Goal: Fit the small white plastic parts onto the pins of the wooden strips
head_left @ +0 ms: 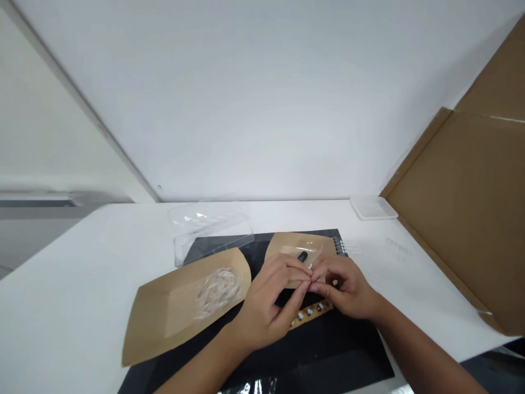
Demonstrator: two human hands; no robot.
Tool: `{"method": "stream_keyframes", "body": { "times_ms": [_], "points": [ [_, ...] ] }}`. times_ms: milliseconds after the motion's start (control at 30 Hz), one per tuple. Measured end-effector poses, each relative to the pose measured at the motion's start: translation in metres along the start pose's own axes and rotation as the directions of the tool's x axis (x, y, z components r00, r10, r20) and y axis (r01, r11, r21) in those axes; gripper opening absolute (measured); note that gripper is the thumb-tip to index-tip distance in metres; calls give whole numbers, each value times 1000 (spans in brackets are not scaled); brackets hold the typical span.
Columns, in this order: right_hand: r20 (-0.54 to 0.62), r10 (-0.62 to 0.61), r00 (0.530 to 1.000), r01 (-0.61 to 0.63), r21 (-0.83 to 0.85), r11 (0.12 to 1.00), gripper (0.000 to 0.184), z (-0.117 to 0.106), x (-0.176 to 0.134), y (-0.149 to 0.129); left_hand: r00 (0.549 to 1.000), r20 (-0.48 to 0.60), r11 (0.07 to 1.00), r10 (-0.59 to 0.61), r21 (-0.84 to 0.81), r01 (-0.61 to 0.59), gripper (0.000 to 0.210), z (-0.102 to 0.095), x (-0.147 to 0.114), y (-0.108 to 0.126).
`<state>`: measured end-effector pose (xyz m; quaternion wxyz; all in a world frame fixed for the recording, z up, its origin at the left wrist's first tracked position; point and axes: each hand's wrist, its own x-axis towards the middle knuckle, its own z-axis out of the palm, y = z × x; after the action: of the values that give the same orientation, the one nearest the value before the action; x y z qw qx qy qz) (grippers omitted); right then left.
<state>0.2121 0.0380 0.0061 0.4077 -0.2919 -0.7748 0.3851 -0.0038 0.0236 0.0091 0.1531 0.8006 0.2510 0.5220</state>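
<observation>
My left hand (273, 298) and my right hand (346, 284) meet fingertip to fingertip above the black mat (324, 355). Both are closed in a pinch. A tiny white bit shows at the fingertips, too small to name. Just below them lies a yellowish strip (315, 312) carrying a row of small white and dark pieces, partly covered by my left hand. Behind the fingers stands a brown paper tray (283, 242) with a small black object (302, 256) in it. To the left, a larger brown paper tray (153, 306) holds a heap of clear, thin pieces (219, 293).
Clear plastic boxes or lids (213, 238) stand at the back left of the white table (74, 273). A shallow translucent lid (374, 209) lies at the back right. A large open cardboard box (463, 219) borders the right side. Shiny clear packaging (254, 386) shows at the front edge.
</observation>
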Motion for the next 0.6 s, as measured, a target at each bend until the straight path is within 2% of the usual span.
{"method": "stream_keyframes", "body": {
  "times_ms": [167, 367, 467, 600],
  "points": [
    [-14, 62, 998, -60, 120, 991, 19, 4, -2, 2, 999, 41, 999, -4, -32, 5, 22, -3, 4, 2],
    [0, 76, 997, -74, 244, 967, 16, 8, -3, 12, 996, 90, 999, 8, -51, -3, 24, -7, 4, -6],
    [8, 93, 996, -92, 297, 951, 15, 8, -4, 15, 991, 132, 997, -30, -70, 39, 21, -9, 5, -9],
    [45, 195, 980, -196, 399, 896, 19, 7, -4, 18, 985, 145, 990, -93, -93, 107, 19, -10, 4, -10]
  ]
}}
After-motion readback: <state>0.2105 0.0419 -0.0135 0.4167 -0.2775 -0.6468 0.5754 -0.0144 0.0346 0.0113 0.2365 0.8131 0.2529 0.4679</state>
